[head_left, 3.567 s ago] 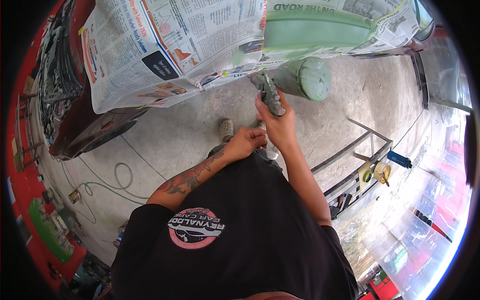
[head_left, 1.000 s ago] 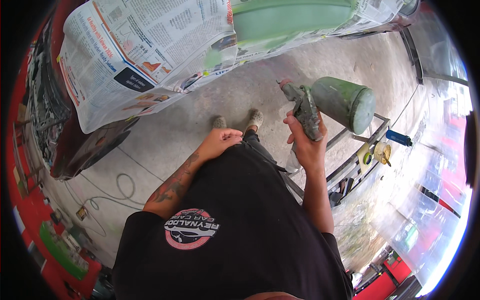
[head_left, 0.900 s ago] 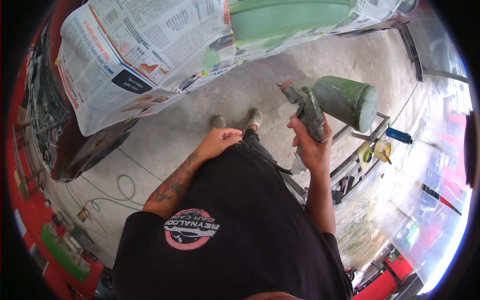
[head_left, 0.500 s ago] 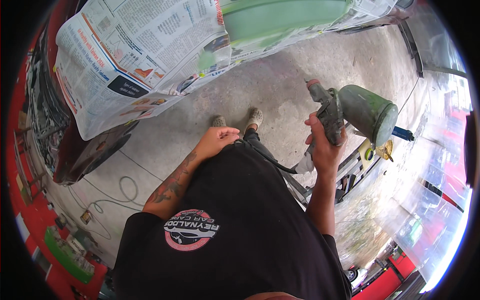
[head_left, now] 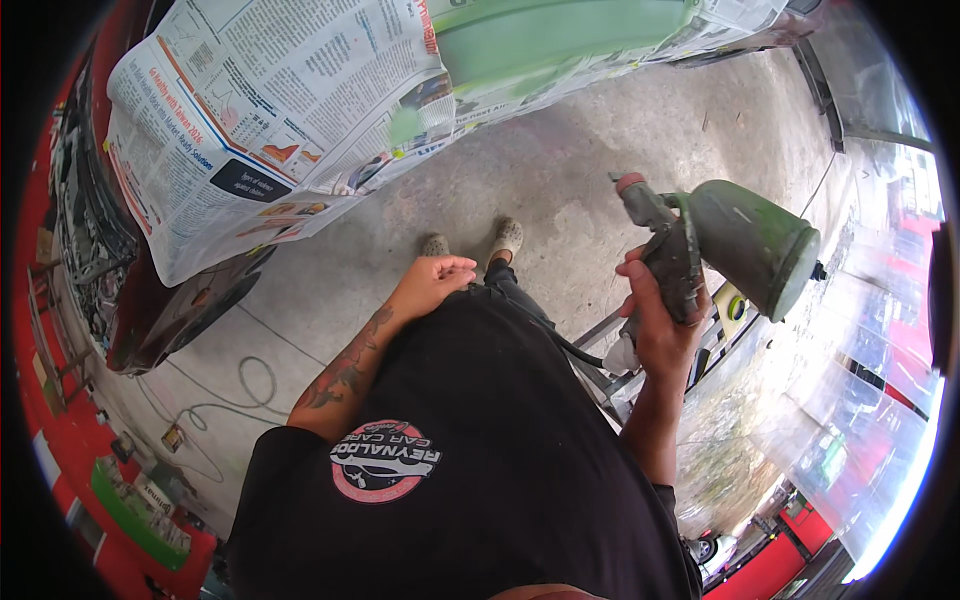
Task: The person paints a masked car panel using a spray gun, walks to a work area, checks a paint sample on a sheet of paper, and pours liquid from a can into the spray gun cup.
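My right hand (head_left: 660,320) is wrapped round a grimy spray gun (head_left: 672,260) with a large green-stained cup (head_left: 748,245) tipped sideways and a red ring near its nozzle. A dark hose (head_left: 570,350) runs from below the gun toward my waist, where my left hand (head_left: 432,282) rests with curled fingers pressed together; what they hold, if anything, is hidden. Above both hands, a panel with green paint (head_left: 560,40) is bordered by taped newspaper (head_left: 260,110), which bears a green patch of overspray.
A dark red car body (head_left: 150,320) with its front stripped lies left. My feet (head_left: 505,238) stand on concrete floor (head_left: 600,140). A metal rack (head_left: 610,325) with a yellow card (head_left: 731,320) is at right, before plastic sheeting (head_left: 870,430). A coiled hose (head_left: 255,375) lies lower left.
My right hand with the spray gun has moved rightward and somewhat down, away from the panel. My left hand has shifted left from beside it and stayed at my waist.
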`<state>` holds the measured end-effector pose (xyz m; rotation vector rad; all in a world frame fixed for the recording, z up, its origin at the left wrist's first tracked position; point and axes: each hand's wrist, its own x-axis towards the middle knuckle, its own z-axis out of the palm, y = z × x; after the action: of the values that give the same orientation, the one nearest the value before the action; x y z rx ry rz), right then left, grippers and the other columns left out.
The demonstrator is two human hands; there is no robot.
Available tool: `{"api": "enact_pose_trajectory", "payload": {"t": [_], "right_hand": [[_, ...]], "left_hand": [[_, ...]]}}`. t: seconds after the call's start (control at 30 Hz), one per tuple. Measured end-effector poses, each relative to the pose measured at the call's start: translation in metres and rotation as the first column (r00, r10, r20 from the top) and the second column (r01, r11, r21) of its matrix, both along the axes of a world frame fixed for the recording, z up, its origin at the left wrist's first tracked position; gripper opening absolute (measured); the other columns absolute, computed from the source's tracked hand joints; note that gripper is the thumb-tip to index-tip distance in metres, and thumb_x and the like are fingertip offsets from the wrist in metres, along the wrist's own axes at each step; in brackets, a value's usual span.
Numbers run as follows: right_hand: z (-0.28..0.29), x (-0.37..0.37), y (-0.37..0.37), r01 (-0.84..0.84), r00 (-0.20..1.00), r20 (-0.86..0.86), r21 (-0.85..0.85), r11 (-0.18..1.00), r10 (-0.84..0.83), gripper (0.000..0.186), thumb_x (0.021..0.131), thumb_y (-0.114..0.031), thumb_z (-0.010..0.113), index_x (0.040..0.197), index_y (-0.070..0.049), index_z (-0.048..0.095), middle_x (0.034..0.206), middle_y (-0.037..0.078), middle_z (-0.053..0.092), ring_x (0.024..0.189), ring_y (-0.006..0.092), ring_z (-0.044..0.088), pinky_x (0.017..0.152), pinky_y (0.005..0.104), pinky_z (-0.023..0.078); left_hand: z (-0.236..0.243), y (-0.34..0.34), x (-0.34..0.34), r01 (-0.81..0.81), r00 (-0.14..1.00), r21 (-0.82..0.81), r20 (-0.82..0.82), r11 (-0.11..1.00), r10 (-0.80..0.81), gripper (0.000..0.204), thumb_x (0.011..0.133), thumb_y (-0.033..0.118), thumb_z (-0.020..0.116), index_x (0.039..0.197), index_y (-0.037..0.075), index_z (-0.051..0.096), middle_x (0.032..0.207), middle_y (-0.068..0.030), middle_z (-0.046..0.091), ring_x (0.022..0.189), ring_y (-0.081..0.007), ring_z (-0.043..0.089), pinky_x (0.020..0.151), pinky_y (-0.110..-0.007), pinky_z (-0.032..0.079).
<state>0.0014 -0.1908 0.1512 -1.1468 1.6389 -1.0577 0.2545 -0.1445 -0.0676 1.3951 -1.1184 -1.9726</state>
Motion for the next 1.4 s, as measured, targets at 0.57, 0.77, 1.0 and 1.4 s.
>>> {"api": "enact_pose_trajectory", "payload": {"t": [0.57, 0.77, 1.0, 1.4], "right_hand": [[0.025, 0.006, 0.001, -0.112, 0.993, -0.031, 0.01, 0.994, 0.112, 0.021, 0.089, -0.003, 0.066, 0.11, 0.0, 0.064, 0.096, 0.008, 0.068, 0.08, 0.0133, 0.066, 0.052, 0.0223, 0.048], [0.037, 0.014, -0.011, 0.012, 0.995, -0.103, -0.034, 0.999, -0.015, 0.029, 0.084, 0.0, 0.069, 0.112, 0.0, 0.063, 0.094, 0.005, 0.069, 0.063, 0.0067, 0.058, 0.054, 0.0216, 0.046], [0.05, 0.04, -0.008, -0.082, 0.996, -0.035, 0.073, 0.994, 0.085, 0.028, 0.087, -0.001, 0.065, 0.115, 0.002, 0.062, 0.093, 0.011, 0.068, 0.082, 0.0168, 0.067, 0.053, 0.0241, 0.05], [0.064, 0.039, -0.029, 0.099, 0.983, -0.157, 0.002, 0.995, -0.097, 0.027, 0.089, -0.004, 0.067, 0.114, 0.001, 0.061, 0.099, 0.01, 0.069, 0.085, 0.0149, 0.068, 0.054, 0.0236, 0.051]], "left_hand": [[-0.016, 0.006, 0.01, -0.024, 1.0, -0.04, 0.019, 0.999, 0.025, 0.033, 0.097, 0.018, 0.061, 0.122, -0.005, 0.062, 0.109, -0.0118, 0.071, 0.103, -0.0146, 0.067, 0.091, -0.027, 0.05], [-0.02, 0.007, 0.018, -0.024, 0.998, -0.029, 0.054, 0.999, 0.026, 0.033, 0.097, 0.018, 0.062, 0.121, -0.004, 0.063, 0.107, -0.0099, 0.072, 0.101, -0.0123, 0.066, 0.089, -0.025, 0.05], [-0.019, -0.003, 0.023, -0.02, 0.998, -0.03, 0.051, 0.999, 0.021, 0.032, 0.097, 0.018, 0.062, 0.121, -0.004, 0.064, 0.107, -0.0096, 0.072, 0.101, -0.012, 0.066, 0.089, -0.025, 0.05], [-0.033, -0.017, 0.037, -0.008, 1.0, -0.027, 0.008, 1.0, 0.008, 0.032, 0.097, 0.016, 0.061, 0.122, -0.004, 0.062, 0.107, -0.0104, 0.071, 0.101, -0.0134, 0.066, 0.091, -0.026, 0.05]]}}
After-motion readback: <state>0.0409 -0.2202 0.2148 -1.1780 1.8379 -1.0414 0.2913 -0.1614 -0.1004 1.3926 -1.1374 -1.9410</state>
